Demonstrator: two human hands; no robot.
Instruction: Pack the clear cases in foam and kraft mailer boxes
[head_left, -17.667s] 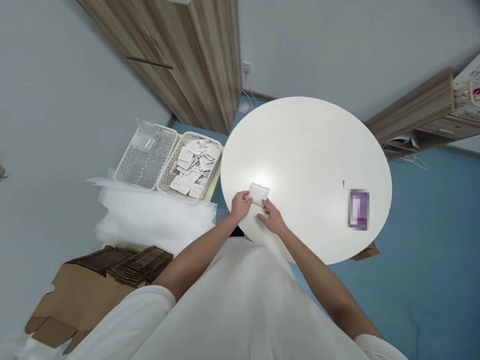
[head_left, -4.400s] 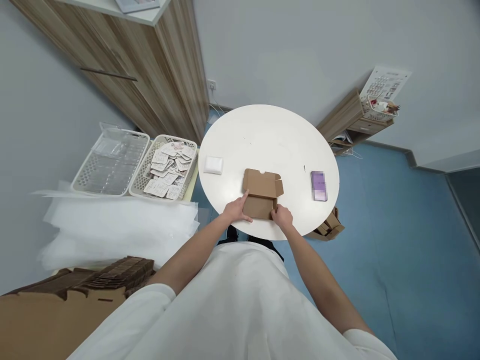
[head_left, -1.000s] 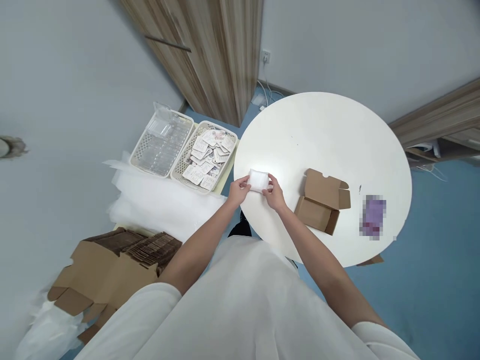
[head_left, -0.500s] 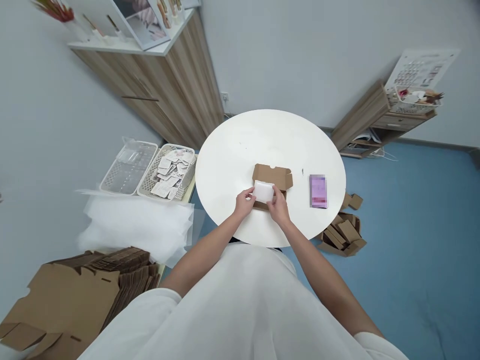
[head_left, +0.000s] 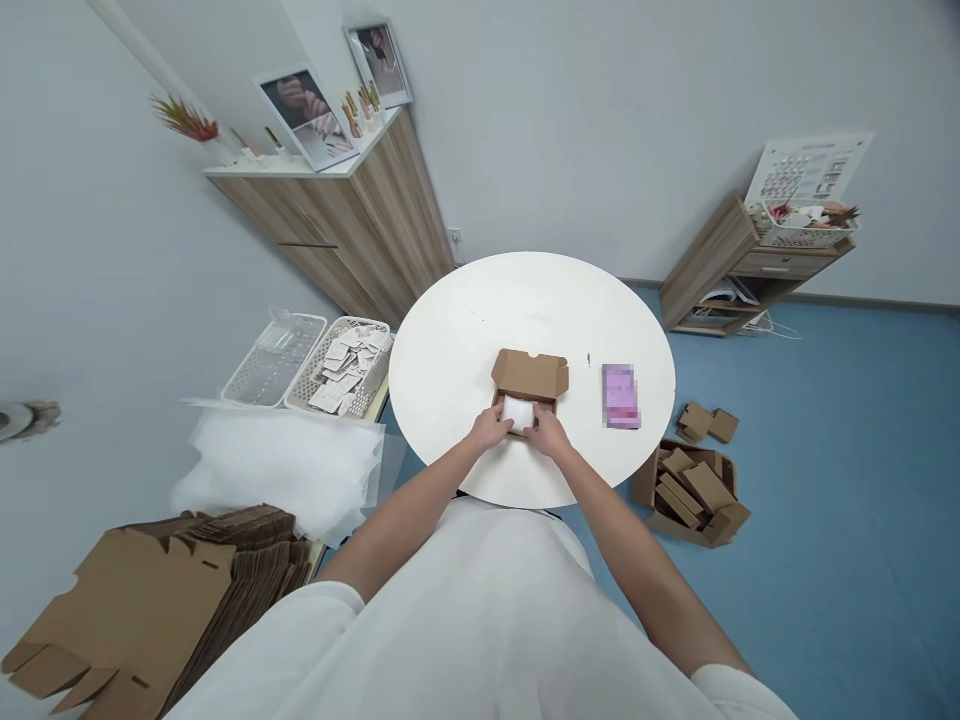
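Observation:
A white wrapped packet sits within the opening of a small brown cardboard box, whose lid stands open on the far side. My left hand grips the packet's left end, and my right hand grips its right end. Both hands are closed, with the fingertips partly hidden by the box walls. Whether the packet rests on the box bottom I cannot tell. To the right of the box lies a purple item, blurred out.
The box stands on a round white table. At left are a white basket of small cards, white wrapping sheets and stacked flat cardboard. A carton of folded boxes is on the floor at right.
Both hands have lowered the white packet from above the box into its opening. The camera view has shifted, showing more of the cabinet top and the floor carton.

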